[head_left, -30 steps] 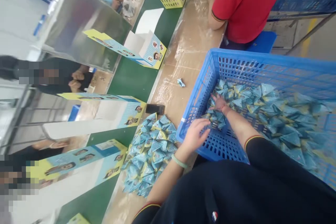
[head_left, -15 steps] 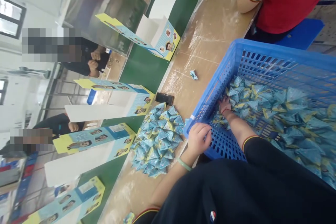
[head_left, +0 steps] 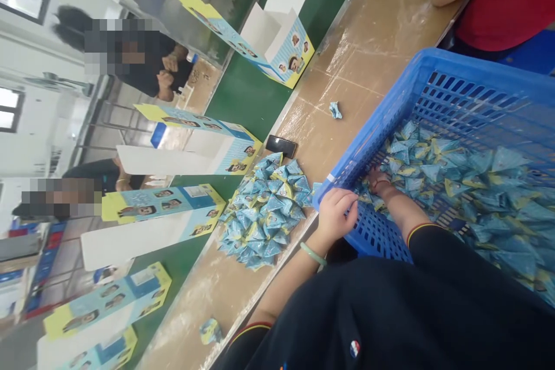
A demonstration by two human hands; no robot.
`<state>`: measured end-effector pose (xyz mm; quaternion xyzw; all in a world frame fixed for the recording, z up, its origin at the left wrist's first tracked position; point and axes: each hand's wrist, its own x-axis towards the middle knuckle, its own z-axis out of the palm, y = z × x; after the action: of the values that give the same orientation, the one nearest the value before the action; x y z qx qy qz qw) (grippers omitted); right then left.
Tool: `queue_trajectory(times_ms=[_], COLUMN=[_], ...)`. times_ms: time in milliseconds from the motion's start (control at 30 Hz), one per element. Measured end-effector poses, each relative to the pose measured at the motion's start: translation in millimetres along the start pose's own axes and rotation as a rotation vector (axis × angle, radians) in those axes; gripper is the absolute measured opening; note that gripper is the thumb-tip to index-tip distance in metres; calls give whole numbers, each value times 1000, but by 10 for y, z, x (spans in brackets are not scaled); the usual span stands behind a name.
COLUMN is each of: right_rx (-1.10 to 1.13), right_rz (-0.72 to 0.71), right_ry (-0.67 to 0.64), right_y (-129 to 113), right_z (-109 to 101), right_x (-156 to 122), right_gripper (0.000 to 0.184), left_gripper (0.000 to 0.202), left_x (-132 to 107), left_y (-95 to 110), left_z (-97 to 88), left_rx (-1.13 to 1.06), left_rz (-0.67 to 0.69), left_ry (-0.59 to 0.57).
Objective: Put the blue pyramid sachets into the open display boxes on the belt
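My left hand (head_left: 337,214), a green bangle on its wrist, is closed with curled fingers at the near corner rim of a blue plastic basket (head_left: 364,127). Inside that basket, my right hand (head_left: 378,179) reaches down among blue-and-yellow pyramid-shaped packets (head_left: 433,172). Its fingers look spread and are partly hidden by the packets and blurred. A heap of the same packets (head_left: 264,214) lies on the brown table, left of my left hand.
Open printed cartons (head_left: 162,202) stand along a green conveyor strip (head_left: 236,95). A black phone (head_left: 281,145) and a loose packet (head_left: 335,110) lie on the table (head_left: 347,69). Another packet (head_left: 210,330) sits near my left sleeve. A person in red (head_left: 507,0) is beyond the basket; two people work opposite.
The camera view has shifted, so the table and basket appear moved right and slightly up. My right hand sits deeper among the packets; my left hand stays at the basket rim.
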<state>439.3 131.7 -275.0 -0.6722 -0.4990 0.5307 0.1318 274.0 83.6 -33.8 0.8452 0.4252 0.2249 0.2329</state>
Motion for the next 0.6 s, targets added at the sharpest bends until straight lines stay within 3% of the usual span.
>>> queue_trajectory(times_ms=[167,267,433,533,600], right_rx=[-256,-320,-309,-273,-148], right_rz=[-56,-78,-51,-34,-57], right_ry=[-110,-97,77,201,294], right_y=[196,282,329,274,169], right_z=[-122,-148,-372,-682,-918], right_x=[-182,-355,-574,-781,-1020], right_gripper=[20,32,37,34,36], left_gripper=[17,16,15,15,20], left_x=[4,26,54,77,124], left_y=[-20,-28,-41,-99,-154], left_z=[43,68,89,101,127], left_rx=[-14,-17,-34,-111,-273], left_rz=[-5,8,47,38,-65], left_ry=[41,60,93,105,99])
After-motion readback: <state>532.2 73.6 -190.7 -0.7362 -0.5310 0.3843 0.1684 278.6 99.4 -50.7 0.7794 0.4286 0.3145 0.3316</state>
